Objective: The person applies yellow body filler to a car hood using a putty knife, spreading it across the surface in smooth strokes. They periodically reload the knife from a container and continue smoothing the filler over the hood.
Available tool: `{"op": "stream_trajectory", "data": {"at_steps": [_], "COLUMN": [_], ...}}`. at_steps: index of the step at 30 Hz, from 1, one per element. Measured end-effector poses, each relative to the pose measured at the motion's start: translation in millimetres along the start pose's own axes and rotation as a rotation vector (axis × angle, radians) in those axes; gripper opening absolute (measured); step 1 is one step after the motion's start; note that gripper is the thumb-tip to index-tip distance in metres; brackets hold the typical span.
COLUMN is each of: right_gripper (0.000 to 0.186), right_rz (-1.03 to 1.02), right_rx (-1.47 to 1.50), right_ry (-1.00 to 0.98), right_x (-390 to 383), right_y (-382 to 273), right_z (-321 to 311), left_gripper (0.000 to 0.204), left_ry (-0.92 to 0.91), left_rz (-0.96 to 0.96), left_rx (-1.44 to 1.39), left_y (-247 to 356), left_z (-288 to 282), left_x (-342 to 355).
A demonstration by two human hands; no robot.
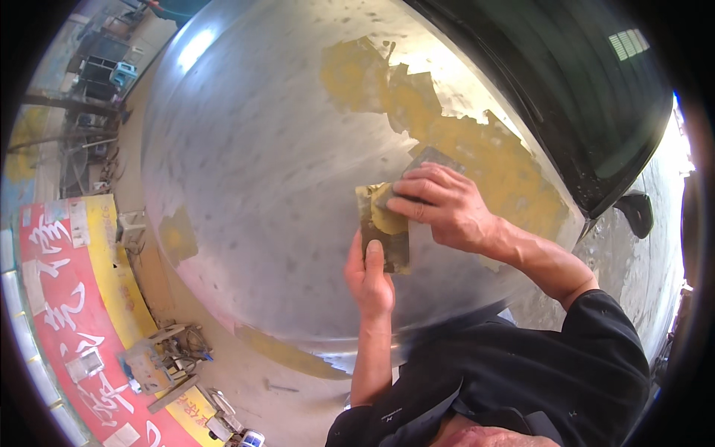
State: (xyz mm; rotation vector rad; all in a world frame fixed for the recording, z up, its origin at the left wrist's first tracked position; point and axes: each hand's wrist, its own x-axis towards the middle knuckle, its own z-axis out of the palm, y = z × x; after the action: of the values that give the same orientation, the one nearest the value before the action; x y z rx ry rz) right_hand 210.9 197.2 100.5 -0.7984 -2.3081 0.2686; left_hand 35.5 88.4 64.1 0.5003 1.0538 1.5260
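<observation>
My left hand (pixel 370 281) grips a dark rectangular putty board (pixel 386 237) from its near end, thumb lying on top. Yellow filler putty (pixel 388 219) is smeared over the board's far part. Closed round a flat grey putty spreader (pixel 439 158), my right hand (pixel 449 207) holds it at the board's far right edge; my fingers cover much of the spreader. Both hands are over a bare, sanded car hood (pixel 275 186). A broad, ragged band of yellow putty (pixel 484 160) runs along the hood's windshield side, beyond my right hand.
The dark windshield (pixel 558 82) and a side mirror (pixel 635 214) lie to the right. A smaller putty patch (pixel 179 235) marks the hood's left side. On the left floor are a red and yellow banner (pixel 67 298) and a cluttered metal stand (pixel 160 361).
</observation>
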Motion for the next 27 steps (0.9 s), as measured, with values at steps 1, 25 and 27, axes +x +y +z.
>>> {"op": "stream_trajectory", "data": {"at_steps": [1, 25, 27], "right_gripper": [0.054, 0.048, 0.047], "right_rz": [-0.007, 0.603, 0.524], "right_rx": [0.017, -0.352, -0.405], "right_ry": [-0.045, -0.188, -0.241], "right_x": [-5, 118, 102], "right_y": [0, 189, 165], "right_z": [1, 65, 74], "left_gripper": [0.046, 0.046, 0.046], "left_ry": [0.009, 0.02, 0.033], "left_rz": [0.011, -0.083, -0.094], "left_rx": [-0.018, -0.318, -0.327], "left_y": [-2, -6, -7], "left_z": [2, -93, -95], "left_x": [0, 22, 18]}}
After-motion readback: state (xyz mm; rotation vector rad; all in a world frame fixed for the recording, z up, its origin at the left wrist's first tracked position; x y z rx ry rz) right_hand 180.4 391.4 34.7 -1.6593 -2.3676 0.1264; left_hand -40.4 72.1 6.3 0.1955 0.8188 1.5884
